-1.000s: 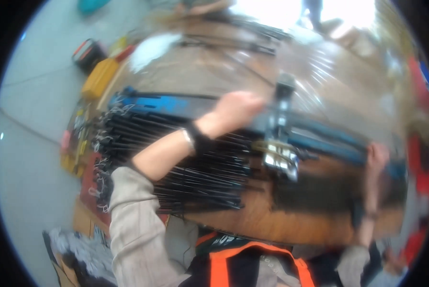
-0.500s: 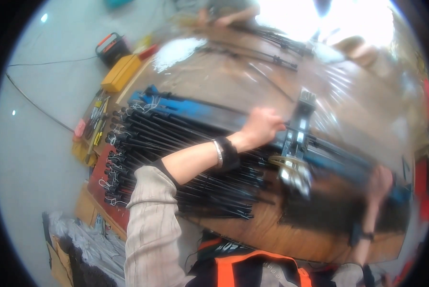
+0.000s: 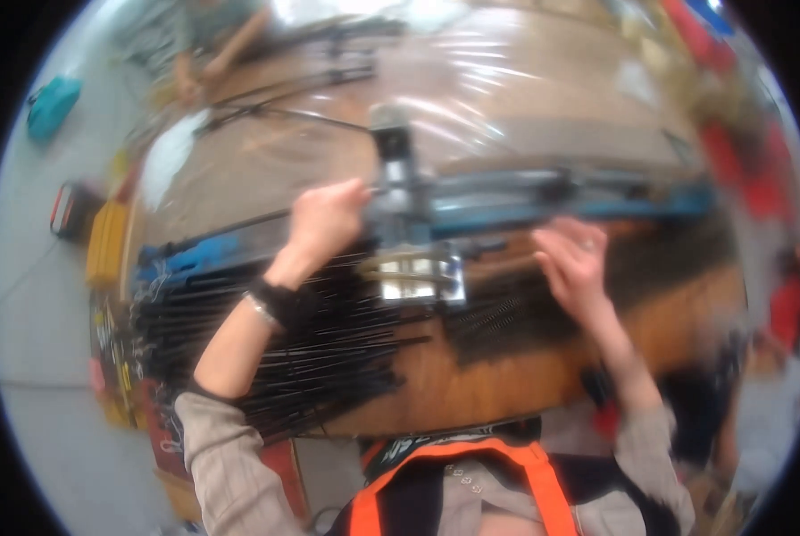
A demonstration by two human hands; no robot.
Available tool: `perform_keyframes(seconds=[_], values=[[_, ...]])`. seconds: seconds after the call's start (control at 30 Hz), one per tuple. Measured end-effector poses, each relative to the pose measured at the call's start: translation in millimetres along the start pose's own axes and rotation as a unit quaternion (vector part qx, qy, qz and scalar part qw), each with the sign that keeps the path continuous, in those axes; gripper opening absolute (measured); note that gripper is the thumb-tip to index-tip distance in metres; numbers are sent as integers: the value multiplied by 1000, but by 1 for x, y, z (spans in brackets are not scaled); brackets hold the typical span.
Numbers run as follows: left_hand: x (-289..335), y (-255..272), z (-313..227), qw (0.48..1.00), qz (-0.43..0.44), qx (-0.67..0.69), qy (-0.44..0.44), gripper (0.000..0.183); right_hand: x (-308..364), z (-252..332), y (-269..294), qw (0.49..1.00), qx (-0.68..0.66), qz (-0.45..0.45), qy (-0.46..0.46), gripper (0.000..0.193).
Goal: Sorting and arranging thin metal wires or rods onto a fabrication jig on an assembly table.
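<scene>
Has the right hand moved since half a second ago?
Yes. Judged against the blue rail, the right hand has shifted left, away from the rail's right end.

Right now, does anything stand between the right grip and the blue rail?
Nothing visible stands between the right grip and the blue rail just beyond it. The silvery metal block sits off to the grip's left. Blur hides whether they touch.

White letters [image 3: 406,446] (blurred) on dark cloth [image 3: 507,430]
</scene>
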State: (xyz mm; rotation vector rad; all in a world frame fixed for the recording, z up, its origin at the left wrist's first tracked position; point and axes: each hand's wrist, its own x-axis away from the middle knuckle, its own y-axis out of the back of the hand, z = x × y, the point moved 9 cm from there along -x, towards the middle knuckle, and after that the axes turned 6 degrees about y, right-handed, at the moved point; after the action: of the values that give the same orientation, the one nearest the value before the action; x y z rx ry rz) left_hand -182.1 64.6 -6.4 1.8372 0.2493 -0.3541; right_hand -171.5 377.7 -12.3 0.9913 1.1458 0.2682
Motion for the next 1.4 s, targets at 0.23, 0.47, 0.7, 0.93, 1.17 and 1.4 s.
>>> perform_keyframes(seconds=[0.23, 0.47, 0.7, 0.93, 1.17, 1.4], values=[[3, -4, -4, 999, 32, -8, 18, 14, 12, 11, -17, 991, -102, -9, -87, 31], [6, -3, -8, 1000, 18, -23, 3, 11, -4, 10, -60, 956, -266, -3, -124, 30], [2, -10, -16, 988, -60, -81, -119, 2, -1, 2, -53, 963, -257, 31, -79, 22], [15, 27, 80, 940, -159, -217, -210, 23, 78, 121, -31, 978, -98, 162, 85, 30], [111, 82, -7, 970, -39, -240, -22, 22, 79, 118, -44, 970, -119, 194, 80, 23], [278, 47, -28, 973, 45, -184, 132, 19, 54, 125, -49, 964, -228, 134, 11, 18]])
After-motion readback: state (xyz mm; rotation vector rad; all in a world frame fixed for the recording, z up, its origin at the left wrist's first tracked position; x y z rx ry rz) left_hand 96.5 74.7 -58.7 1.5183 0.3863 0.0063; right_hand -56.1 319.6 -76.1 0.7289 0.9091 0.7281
